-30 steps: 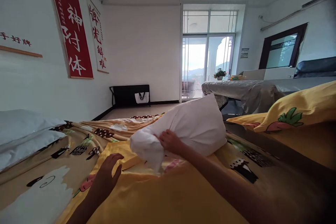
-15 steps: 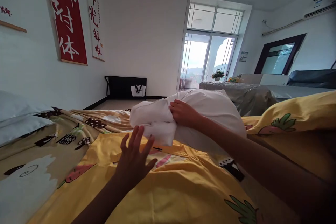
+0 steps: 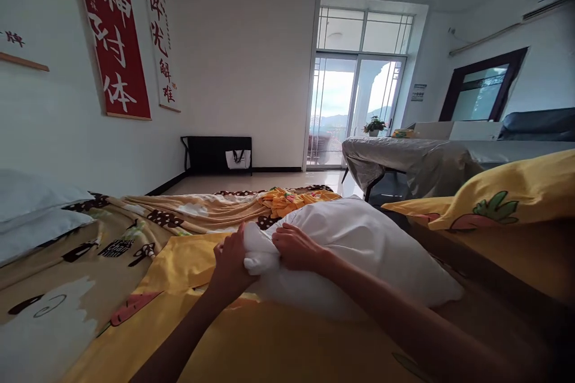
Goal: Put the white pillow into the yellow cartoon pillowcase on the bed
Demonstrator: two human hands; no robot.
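A plump white pillow (image 3: 359,239) lies across the middle of the head view, its left end bunched up. My left hand (image 3: 231,266) is closed around that bunched end. Close beside it, my right hand (image 3: 296,246) grips the pillow's fabric, fingers curled in. Underneath lies a yellow cloth cover (image 3: 188,260) with carrot prints, which looks like a pillowcase or sheet; the pillow and my arms hide part of it.
A patterned blanket (image 3: 49,287) spreads at the left, with white pillows (image 3: 40,203) at its edge. Yellow carrot-print bedding (image 3: 521,191) rises at the right. Crumpled yellow cloth (image 3: 287,200) lies behind the pillow. A covered table (image 3: 404,152) stands farther back.
My left hand has gone from spread fingers to gripping the pillow's end. The pillow has come down and nearer, its right end now farther right. My right hand has moved lower with it.
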